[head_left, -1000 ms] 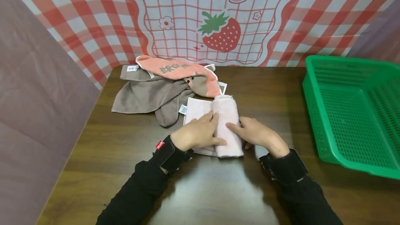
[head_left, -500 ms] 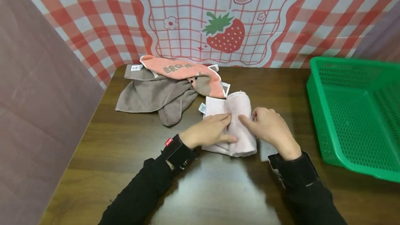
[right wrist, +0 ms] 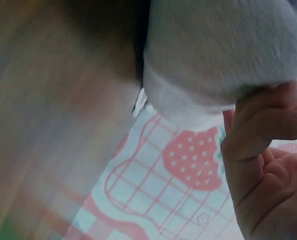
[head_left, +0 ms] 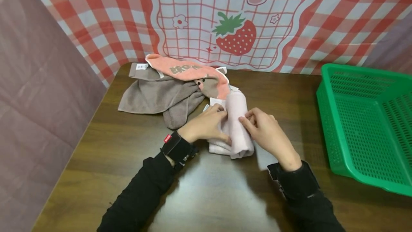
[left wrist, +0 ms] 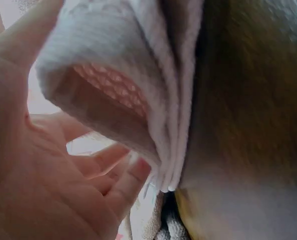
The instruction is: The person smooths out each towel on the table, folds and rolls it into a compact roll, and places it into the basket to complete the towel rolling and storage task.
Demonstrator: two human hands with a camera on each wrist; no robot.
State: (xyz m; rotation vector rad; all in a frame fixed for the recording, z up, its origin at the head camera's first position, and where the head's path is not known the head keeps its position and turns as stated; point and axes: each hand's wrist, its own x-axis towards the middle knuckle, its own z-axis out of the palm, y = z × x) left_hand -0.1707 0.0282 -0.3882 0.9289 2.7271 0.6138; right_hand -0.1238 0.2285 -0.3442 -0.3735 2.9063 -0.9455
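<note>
A pale pink towel [head_left: 237,124] lies on the table, rolled at its right part into an upright-looking tube, with a flat folded part on the left. My left hand [head_left: 207,124] is at the roll's left side, thumb and fingers spread apart along it. In the left wrist view, its fingertips touch the edge of the folded towel layers [left wrist: 173,100], and the roll's hollow end shows. At the roll's right side is my right hand [head_left: 267,131], pinching the cloth with bent fingers and thumb. The right wrist view shows curled fingers [right wrist: 253,130] against the towel; the thumb is hidden there.
A grey towel [head_left: 154,96] and a coral towel [head_left: 186,69] with a bear face lie crumpled behind the pink one. A green plastic basket [head_left: 334,128] stands at the right. A checked strawberry cloth [head_left: 206,17] hangs behind the wooden table [head_left: 128,160].
The pink towel's roll shifted right, then back left, and its flat part has become narrower. My right fingers have come from behind the roll to its right side, closer to the thumb.
</note>
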